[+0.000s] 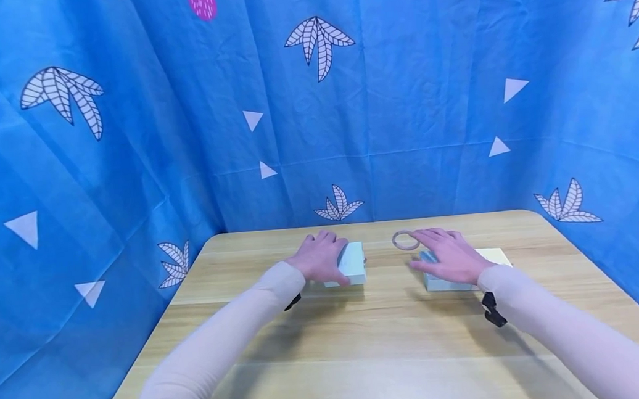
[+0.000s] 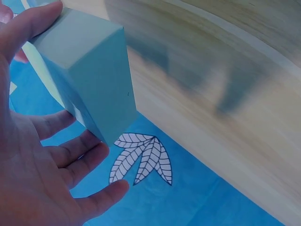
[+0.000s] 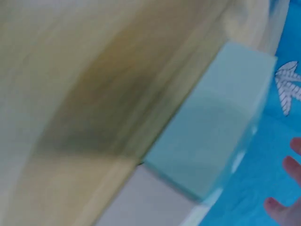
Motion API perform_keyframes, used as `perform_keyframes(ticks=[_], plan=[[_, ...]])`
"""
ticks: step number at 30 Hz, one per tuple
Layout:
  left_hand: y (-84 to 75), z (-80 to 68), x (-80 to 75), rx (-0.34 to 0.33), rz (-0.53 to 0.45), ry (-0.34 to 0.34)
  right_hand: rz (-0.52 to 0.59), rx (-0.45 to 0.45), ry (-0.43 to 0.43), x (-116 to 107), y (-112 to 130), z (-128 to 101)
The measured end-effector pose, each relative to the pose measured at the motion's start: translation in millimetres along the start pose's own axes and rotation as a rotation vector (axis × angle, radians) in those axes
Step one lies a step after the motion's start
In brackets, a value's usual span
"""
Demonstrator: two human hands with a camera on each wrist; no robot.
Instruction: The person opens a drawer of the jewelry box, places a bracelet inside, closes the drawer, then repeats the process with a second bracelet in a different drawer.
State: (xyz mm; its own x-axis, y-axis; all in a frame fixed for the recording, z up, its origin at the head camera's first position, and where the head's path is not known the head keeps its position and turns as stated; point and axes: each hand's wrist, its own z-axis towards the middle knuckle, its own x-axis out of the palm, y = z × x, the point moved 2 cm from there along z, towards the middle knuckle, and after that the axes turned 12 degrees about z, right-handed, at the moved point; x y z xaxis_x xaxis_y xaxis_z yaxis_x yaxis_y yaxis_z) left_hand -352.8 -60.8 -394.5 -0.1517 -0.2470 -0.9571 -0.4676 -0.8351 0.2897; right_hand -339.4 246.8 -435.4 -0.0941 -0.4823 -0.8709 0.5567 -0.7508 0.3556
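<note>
My left hand [image 1: 319, 259] grips a light-blue box [image 1: 353, 262] on the left half of the table. In the left wrist view, the thumb lies against one side of this box [image 2: 101, 84] and the fingertips meet the opposite edge. Whether the box is lifted I cannot tell. My right hand [image 1: 450, 257] spreads over a second light-blue box [image 1: 442, 285], with a cream-white box [image 1: 496, 255] beside it. In the right wrist view, the fingers [image 3: 292, 168] stand apart from the blue box [image 3: 211, 117]. A thin greyish ring [image 1: 393, 242] is by the right fingertips; whether they touch is unclear.
Both hands are over a light wooden table [image 1: 387, 368], toward its far edge. A blue curtain [image 1: 412, 94] with leaf and triangle prints hangs behind the table and along both sides. Dark bands [image 1: 493, 310] sit on the wrists.
</note>
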Motion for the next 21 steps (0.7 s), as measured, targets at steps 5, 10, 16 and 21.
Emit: perform_keyframes(ticks=[5,10,16,21], plan=[[-4.7,3.2,-0.4,0.007,0.010,-0.007,0.017,-0.009,0.064,3.4,16.9,11.5],[-10.0,5.2,-1.2,0.022,0.035,-0.017,0.074,-0.013,0.125,8.4,33.8,20.9],[-14.8,6.3,-3.5,0.043,0.047,-0.035,0.085,-0.063,0.172,15.3,57.2,33.7],[-18.2,7.2,-5.0,0.054,0.047,-0.038,0.079,-0.066,0.190,17.9,71.2,42.4]])
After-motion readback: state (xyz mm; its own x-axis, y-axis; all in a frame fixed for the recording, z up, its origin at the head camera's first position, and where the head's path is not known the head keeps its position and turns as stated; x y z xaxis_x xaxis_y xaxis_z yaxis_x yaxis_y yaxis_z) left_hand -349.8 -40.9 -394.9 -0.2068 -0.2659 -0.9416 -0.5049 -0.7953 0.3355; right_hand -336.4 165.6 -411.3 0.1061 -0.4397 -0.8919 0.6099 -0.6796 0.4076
